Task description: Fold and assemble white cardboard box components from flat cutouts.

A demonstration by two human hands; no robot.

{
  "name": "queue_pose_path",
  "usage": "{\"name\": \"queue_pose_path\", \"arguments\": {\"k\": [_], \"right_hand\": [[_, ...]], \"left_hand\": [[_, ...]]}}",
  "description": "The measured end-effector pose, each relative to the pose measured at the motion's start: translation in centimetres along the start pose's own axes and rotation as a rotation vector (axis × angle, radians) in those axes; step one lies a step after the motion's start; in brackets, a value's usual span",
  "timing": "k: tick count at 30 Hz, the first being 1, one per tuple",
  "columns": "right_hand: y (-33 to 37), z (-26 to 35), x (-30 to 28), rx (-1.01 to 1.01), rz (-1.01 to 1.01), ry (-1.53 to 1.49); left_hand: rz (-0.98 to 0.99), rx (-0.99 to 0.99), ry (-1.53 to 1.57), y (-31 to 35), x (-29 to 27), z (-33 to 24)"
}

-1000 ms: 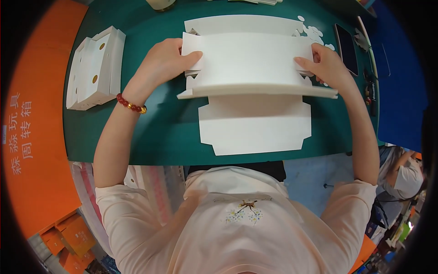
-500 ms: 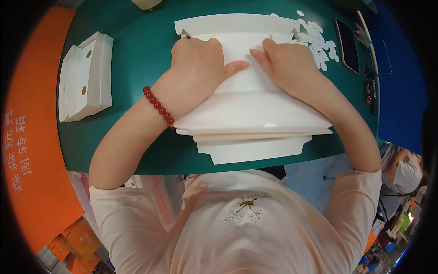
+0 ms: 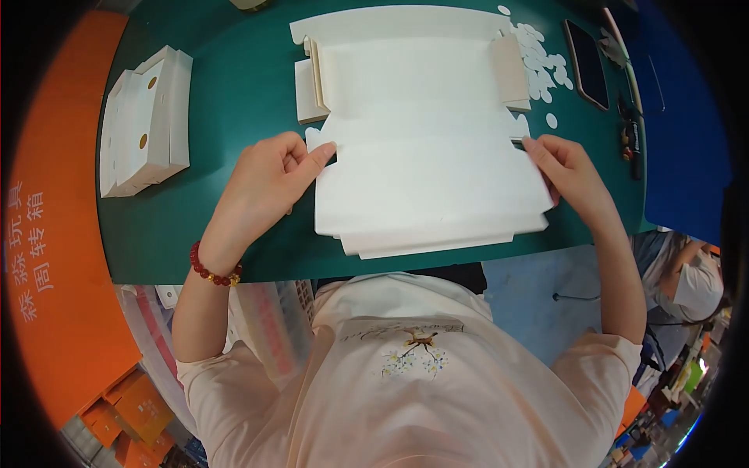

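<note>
A white cardboard box blank, partly folded, lies before me with its far flap raised and its side flaps standing up near the far end. My left hand is closed on its left edge, thumb on top at the small tab by the crease. On the opposite edge, my right hand pinches the matching tab between thumb and fingers. Some of the right fingers are hidden behind the cardboard. Beneath the blank, more white card pokes out at the left and right sides.
Folded white boxes with gold dots stand at the left of the green table. Loose white round stickers lie at the far right, beside a phone and a dark pen-like item. An orange crate borders the left side.
Both hands have drawn back toward me and apart, from the blank's far inside to its side edges. The far end has opened out, its side flaps now visible. One round sticker now lies apart.
</note>
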State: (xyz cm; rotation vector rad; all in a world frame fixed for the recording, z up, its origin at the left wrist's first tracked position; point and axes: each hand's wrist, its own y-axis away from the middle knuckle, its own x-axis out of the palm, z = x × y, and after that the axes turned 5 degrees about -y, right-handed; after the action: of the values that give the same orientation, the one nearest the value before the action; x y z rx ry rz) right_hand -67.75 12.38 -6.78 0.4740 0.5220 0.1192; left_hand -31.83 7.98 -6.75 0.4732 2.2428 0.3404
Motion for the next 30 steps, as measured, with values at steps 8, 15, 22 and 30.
{"name": "queue_pose_path", "arguments": {"k": [8, 15, 22, 30], "right_hand": [[-0.3, 0.1, 1.0, -0.063, -0.247, 0.041], [-1.2, -0.6, 1.0, -0.126, -0.245, 0.012], [1.1, -1.4, 2.1, 0.001, -0.249, -0.404], [3.3, 0.1, 1.4, 0.007, -0.219, -0.514]], "left_hand": [[-0.084, -0.006, -0.032, 0.1, 0.5, -1.2], [-0.196, 0.197, -0.289, 0.7, 1.9, 0.1], [-0.370, 0.257, -0.302, 2.0, 4.4, 0.6], [0.131, -0.109, 0.368, 4.7, 0.4, 0.4]]}}
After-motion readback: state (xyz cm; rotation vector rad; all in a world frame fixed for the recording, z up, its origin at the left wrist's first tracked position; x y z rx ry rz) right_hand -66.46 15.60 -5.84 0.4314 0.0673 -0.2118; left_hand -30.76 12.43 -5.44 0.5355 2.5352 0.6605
